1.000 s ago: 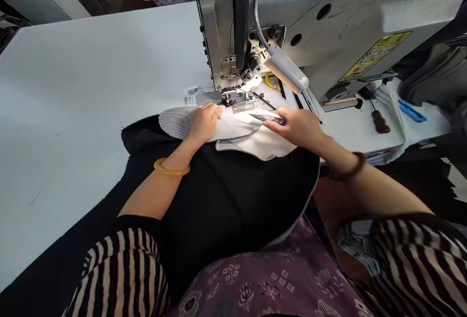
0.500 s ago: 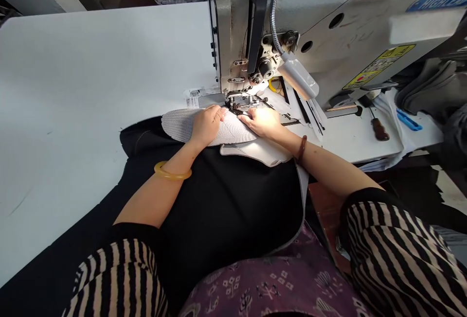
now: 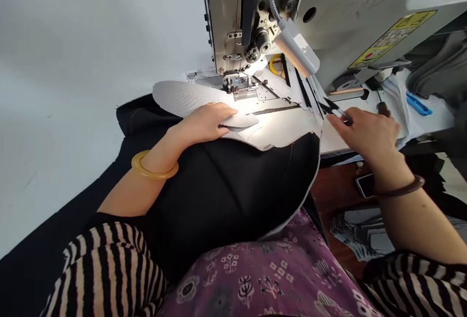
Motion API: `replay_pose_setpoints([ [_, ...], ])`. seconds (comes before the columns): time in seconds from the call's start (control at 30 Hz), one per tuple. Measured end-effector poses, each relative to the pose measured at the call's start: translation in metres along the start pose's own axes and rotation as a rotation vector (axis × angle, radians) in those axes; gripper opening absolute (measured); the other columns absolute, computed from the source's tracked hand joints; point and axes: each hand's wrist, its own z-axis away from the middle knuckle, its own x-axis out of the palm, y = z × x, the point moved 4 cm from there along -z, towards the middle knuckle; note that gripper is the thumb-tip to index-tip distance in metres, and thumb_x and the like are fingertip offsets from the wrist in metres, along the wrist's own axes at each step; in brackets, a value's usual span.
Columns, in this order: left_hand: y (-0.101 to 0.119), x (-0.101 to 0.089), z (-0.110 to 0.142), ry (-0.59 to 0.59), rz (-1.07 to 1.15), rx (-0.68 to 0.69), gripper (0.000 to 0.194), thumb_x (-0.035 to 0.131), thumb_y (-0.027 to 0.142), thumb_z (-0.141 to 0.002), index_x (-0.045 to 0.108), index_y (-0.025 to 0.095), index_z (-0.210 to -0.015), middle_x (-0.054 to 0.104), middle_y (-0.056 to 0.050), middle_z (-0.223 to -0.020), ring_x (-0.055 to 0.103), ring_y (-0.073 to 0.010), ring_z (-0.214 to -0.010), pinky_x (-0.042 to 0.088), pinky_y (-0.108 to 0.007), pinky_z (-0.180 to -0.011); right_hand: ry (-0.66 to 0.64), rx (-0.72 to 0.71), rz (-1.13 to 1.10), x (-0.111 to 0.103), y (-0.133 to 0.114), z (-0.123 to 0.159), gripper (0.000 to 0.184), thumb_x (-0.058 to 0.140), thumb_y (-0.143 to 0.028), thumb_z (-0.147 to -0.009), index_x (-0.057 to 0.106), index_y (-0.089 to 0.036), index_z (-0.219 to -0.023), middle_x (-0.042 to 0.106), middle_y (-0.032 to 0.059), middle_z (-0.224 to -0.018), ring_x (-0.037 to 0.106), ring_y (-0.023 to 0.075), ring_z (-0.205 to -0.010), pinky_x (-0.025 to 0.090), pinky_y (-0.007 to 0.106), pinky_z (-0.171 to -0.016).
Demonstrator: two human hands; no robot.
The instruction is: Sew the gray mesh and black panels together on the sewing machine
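Note:
My left hand (image 3: 207,122) is closed on a grey mesh fabric piece (image 3: 178,96), its thumb under the lifted edge. That piece lies over a large black fabric panel (image 3: 226,181), whose pale underside faces up near the machine. Just beyond my fingers is the sewing machine's presser foot and needle area (image 3: 239,83), lit by a lamp. Out to the right, my right hand (image 3: 372,132) is closed around small scissors (image 3: 333,108), dark blades pointing left toward the pale strips. Its palm hides their handles.
A white tabletop (image 3: 91,54) stretches left of the machine. The lamp head (image 3: 297,47) hangs beside the needle area. Pale strips (image 3: 314,93), a blue cutter (image 3: 419,104) and a dark-handled tool (image 3: 383,109) lie at right. Below, a phone (image 3: 365,185) rests on a reddish surface.
My right hand has moved away from the needle area to the right, with the scissors now showing in it. The mesh piece has come away from the presser foot, still under my left hand.

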Motion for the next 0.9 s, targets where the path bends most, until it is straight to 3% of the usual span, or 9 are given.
replay_pose_setpoints([
  [0.1, -0.001, 0.009, -0.008, -0.062, -0.206, -0.076, 0.017, 0.055, 0.016, -0.083, 0.066, 0.019, -0.096, 0.070, -0.009, -0.102, 0.064, -0.0304, -0.102, 0.051, -0.040, -0.090, -0.018, 0.063, -0.021, 0.024, 0.041, -0.009, 0.042, 0.051, -0.056, -0.093, 0.070, -0.020, -0.101, 0.067, 0.0236, -0.117, 0.061, 0.0455, -0.114, 0.048, 0.063, -0.085],
  [0.17, -0.009, 0.005, -0.012, -0.013, -0.232, -0.173, 0.019, 0.047, 0.011, -0.084, 0.064, 0.019, -0.089, 0.067, -0.008, -0.086, 0.065, -0.0295, -0.089, 0.051, -0.039, -0.080, 0.092, -0.009, -0.035, 0.021, 0.040, -0.008, 0.041, 0.049, -0.054, -0.093, 0.070, -0.019, -0.102, 0.065, 0.0238, -0.120, 0.057, 0.0467, -0.120, 0.050, 0.064, -0.084],
  [0.27, -0.032, -0.015, -0.016, 0.222, -0.113, -0.289, 0.016, 0.047, 0.009, -0.082, 0.058, 0.020, -0.083, 0.058, -0.004, -0.073, 0.062, -0.0249, -0.077, 0.049, -0.036, -0.074, 0.301, -0.260, -0.105, -0.005, -0.002, 0.002, 0.045, 0.038, -0.050, -0.098, 0.069, -0.019, -0.108, 0.065, 0.0204, -0.119, 0.059, 0.0411, -0.118, 0.052, 0.055, -0.084],
  [0.33, -0.051, -0.027, -0.018, 0.356, -0.024, -0.349, 0.016, 0.050, 0.006, -0.078, 0.047, 0.021, -0.071, 0.047, 0.000, -0.064, 0.057, -0.0206, -0.069, 0.046, -0.034, -0.071, 0.260, -0.495, -0.122, -0.018, -0.051, 0.007, 0.040, 0.038, -0.041, -0.100, 0.068, -0.018, -0.113, 0.067, 0.0178, -0.116, 0.061, 0.0344, -0.112, 0.052, 0.046, -0.085],
  [0.4, -0.065, -0.033, -0.022, 0.398, 0.019, -0.412, 0.026, 0.050, 0.003, -0.074, 0.035, 0.022, -0.066, 0.038, 0.001, -0.060, 0.050, -0.0171, -0.062, 0.043, -0.033, -0.066, 0.157, -0.722, -0.093, -0.021, -0.107, 0.009, 0.031, 0.045, -0.030, -0.096, 0.068, -0.016, -0.111, 0.069, 0.0157, -0.110, 0.063, 0.0307, -0.104, 0.051, 0.039, -0.077],
  [0.5, -0.069, -0.036, -0.027, 0.397, 0.023, -0.464, 0.031, 0.051, 0.001, -0.074, 0.030, 0.022, -0.065, 0.034, 0.002, -0.059, 0.045, -0.0150, -0.060, 0.041, -0.032, -0.065, 0.152, -1.108, -0.156, -0.017, -0.186, 0.014, 0.034, 0.046, -0.022, -0.095, 0.061, -0.013, -0.125, 0.066, 0.0153, -0.121, 0.061, 0.0269, -0.106, 0.048, 0.035, -0.078],
  [0.6, -0.061, -0.038, -0.032, 0.389, -0.006, -0.458, 0.032, 0.051, 0.002, -0.076, 0.029, 0.023, -0.066, 0.037, 0.002, -0.061, 0.048, -0.0147, -0.065, 0.043, -0.031, -0.069, 0.176, -1.310, -0.229, -0.011, -0.238, 0.022, 0.043, 0.044, -0.017, -0.096, 0.050, -0.009, -0.138, 0.059, 0.0183, -0.135, 0.058, 0.0261, -0.114, 0.045, 0.036, -0.088],
  [0.77, -0.058, -0.037, -0.038, 0.368, -0.055, -0.476, 0.025, 0.048, 0.005, -0.083, 0.036, 0.022, -0.070, 0.049, -0.002, -0.069, 0.059, -0.0206, -0.079, 0.046, -0.036, -0.078, 0.046, -1.209, -0.200, -0.006, -0.258, 0.036, 0.032, 0.034, -0.011, -0.098, 0.061, -0.013, -0.116, 0.068, 0.0133, -0.107, 0.061, 0.0241, -0.096, 0.039, 0.032, -0.070],
  [0.9, -0.067, -0.025, -0.039, 0.420, 0.013, -0.486, 0.024, 0.043, 0.003, -0.083, 0.036, 0.022, -0.070, 0.051, -0.003, -0.070, 0.061, -0.0211, -0.083, 0.046, -0.036, -0.083, 0.084, -1.330, -0.246, -0.001, -0.243, 0.044, 0.027, 0.036, -0.008, -0.098, 0.061, -0.014, -0.106, 0.066, 0.0095, -0.094, 0.058, 0.0204, -0.092, 0.036, 0.030, -0.070],
])
